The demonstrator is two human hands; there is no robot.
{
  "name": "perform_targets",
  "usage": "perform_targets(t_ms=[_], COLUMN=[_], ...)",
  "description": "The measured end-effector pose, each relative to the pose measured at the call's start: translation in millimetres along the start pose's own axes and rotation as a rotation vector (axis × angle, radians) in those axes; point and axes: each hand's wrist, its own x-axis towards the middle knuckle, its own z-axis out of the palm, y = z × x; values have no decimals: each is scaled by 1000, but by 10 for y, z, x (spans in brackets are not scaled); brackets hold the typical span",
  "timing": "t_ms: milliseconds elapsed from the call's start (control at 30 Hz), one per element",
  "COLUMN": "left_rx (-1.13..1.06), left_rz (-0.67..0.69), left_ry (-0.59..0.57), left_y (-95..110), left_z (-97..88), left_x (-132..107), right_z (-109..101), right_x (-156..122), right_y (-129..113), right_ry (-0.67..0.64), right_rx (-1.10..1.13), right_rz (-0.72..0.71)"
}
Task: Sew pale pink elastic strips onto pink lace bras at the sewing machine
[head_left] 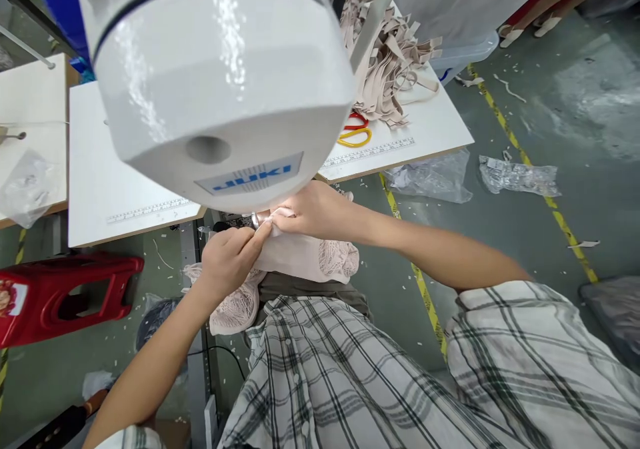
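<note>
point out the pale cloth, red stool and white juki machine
Pale pink lace-edged cloth (pixel 293 257): head view, plain middle part
Red plastic stool (pixel 43 296): head view, body beside its opening
White rounded JUKI machine (pixel 225 82): head view, casing

Left hand (pixel 229 260) and right hand (pixel 320 212) pinch close together.

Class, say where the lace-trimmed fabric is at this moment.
In the head view, the fabric is near the centre, just below the machine in the picture and above the checked shirt, held by the left hand and right hand.
</note>
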Motion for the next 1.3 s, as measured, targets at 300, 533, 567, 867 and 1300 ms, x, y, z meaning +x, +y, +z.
perform_targets(t_ms=[300,533,567,867,1300], left_rx=[7,-90,-87,26,103], left_rz=[-113,48,107,73,-204], left_ry=[-195,-213,-209,-233,-260], left_y=[111,-194,-253,-86,391], left_z=[-138,-87,-70,-83,-173], left_x=[155,119,115,176,359], right_z=[356,608,618,1010,408], right_x=[-240,-335,-332,-549,-189], right_y=[146,213,214,249,351], right_ry=[348,641,627,551,322], right_rx=[-192,-279,-261,418,86], right_rz=[-125,-140,-132,180,111])
